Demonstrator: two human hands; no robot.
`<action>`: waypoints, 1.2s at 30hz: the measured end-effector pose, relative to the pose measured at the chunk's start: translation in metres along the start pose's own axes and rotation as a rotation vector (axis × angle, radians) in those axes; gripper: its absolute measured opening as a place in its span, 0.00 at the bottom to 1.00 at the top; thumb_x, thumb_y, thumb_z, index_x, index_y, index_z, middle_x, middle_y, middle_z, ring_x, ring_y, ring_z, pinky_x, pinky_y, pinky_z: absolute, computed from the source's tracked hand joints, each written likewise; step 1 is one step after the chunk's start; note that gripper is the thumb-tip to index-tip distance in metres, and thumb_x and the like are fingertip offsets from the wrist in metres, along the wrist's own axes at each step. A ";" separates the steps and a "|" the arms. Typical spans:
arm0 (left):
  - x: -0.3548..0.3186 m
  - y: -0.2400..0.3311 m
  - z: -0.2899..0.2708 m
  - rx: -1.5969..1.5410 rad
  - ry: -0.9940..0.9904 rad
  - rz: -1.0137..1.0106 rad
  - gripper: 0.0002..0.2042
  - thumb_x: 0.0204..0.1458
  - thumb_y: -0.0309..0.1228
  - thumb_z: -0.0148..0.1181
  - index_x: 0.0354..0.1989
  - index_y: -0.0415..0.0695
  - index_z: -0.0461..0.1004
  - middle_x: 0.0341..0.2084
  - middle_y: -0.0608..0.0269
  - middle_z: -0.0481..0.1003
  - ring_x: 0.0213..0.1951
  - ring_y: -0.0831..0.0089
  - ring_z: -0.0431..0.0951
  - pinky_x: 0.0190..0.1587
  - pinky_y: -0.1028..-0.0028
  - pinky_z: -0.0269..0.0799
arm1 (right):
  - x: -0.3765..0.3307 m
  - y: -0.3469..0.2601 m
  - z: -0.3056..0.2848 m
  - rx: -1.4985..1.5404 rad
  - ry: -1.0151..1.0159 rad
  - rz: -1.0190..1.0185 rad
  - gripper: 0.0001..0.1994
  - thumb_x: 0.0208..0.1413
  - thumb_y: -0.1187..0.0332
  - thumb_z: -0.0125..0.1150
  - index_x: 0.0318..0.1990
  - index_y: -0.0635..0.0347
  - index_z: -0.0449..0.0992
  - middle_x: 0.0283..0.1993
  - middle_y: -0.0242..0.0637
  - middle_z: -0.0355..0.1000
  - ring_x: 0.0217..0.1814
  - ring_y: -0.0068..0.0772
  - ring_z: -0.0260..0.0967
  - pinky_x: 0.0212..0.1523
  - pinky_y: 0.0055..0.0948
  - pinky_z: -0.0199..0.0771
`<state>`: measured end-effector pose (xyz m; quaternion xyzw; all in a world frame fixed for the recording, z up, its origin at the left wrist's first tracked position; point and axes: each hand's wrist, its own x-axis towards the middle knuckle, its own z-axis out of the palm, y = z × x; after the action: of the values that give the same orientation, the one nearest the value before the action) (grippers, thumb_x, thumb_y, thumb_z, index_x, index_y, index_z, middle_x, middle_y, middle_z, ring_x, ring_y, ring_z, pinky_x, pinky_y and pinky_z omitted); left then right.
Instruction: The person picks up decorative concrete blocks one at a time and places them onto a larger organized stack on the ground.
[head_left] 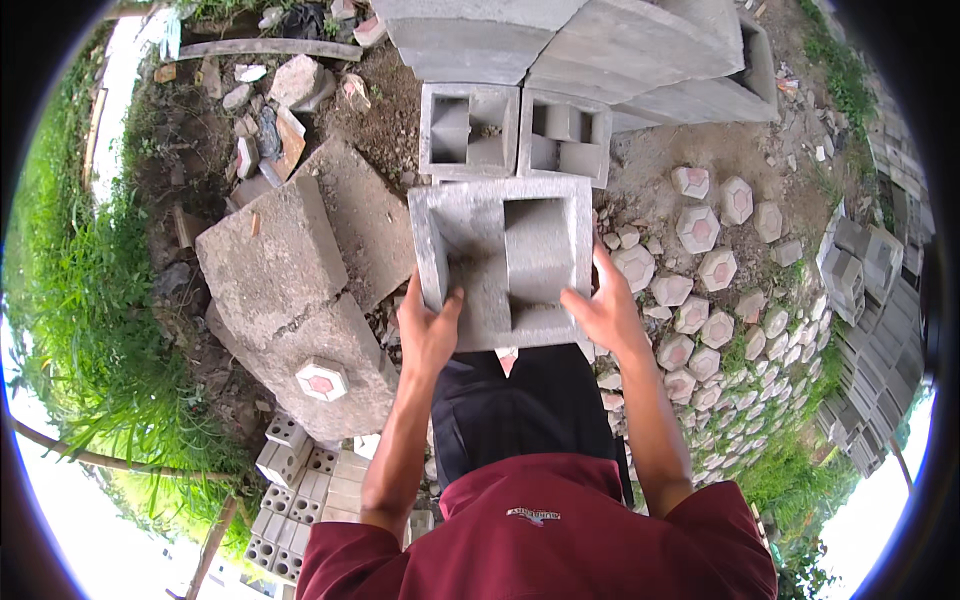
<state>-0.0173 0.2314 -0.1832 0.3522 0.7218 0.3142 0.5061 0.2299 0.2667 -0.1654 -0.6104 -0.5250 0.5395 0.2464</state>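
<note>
Hands grip a hollow concrete block [503,262] at chest height, its open cells facing up; left hand [428,335] clamps the near left corner, thumb pressed on the top face, other fingers hidden beneath; right hand [603,312] holds the right wall, fingers together along the side; two more hollow blocks [515,130] sit just beyond at twelve o'clock; a broken slab [290,290] lies at nine o'clock; hexagonal pavers [700,290] spread at three o'clock.

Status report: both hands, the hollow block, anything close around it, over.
Left hand and right hand grip the hollow concrete block by its sides. Block held up. Two more hollow blocks just beyond; concrete slab at left.
</note>
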 end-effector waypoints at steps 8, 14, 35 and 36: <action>-0.124 0.092 -0.028 0.075 -0.157 0.029 0.27 0.49 0.26 0.60 0.59 0.33 0.64 0.38 0.53 0.78 0.40 0.72 0.75 0.47 0.72 0.69 | -0.143 -0.046 -0.020 0.616 0.031 0.253 0.49 0.41 0.77 0.62 0.72 0.64 0.41 0.68 0.45 0.55 0.67 0.37 0.54 0.64 0.32 0.55; -0.122 0.121 -0.053 0.055 -0.446 0.162 0.22 0.49 0.22 0.57 0.55 0.31 0.67 0.42 0.57 0.75 0.44 0.73 0.73 0.50 0.73 0.66 | -0.191 -0.098 -0.009 0.644 0.337 0.145 0.42 0.37 0.77 0.58 0.67 0.65 0.54 0.51 0.39 0.68 0.45 0.27 0.67 0.43 0.26 0.70; -0.161 0.177 0.010 0.069 -1.367 -0.167 0.37 0.49 0.43 0.67 0.62 0.42 0.51 0.50 0.51 0.65 0.50 0.61 0.71 0.48 0.62 0.72 | -0.373 -0.131 0.093 0.885 1.314 0.079 0.45 0.36 0.79 0.56 0.70 0.59 0.53 0.50 0.36 0.70 0.45 0.28 0.67 0.43 0.24 0.70; -0.170 0.173 0.021 0.099 -1.405 -0.172 0.37 0.49 0.43 0.67 0.62 0.42 0.51 0.50 0.51 0.65 0.50 0.61 0.71 0.48 0.62 0.72 | -0.383 -0.130 0.099 0.922 1.355 0.086 0.45 0.36 0.79 0.56 0.70 0.59 0.53 0.50 0.36 0.70 0.46 0.29 0.67 0.43 0.24 0.70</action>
<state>0.0760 0.1892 0.0377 0.4360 0.2631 -0.0617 0.8584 0.1418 -0.0639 0.0708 -0.6607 0.0362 0.2242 0.7154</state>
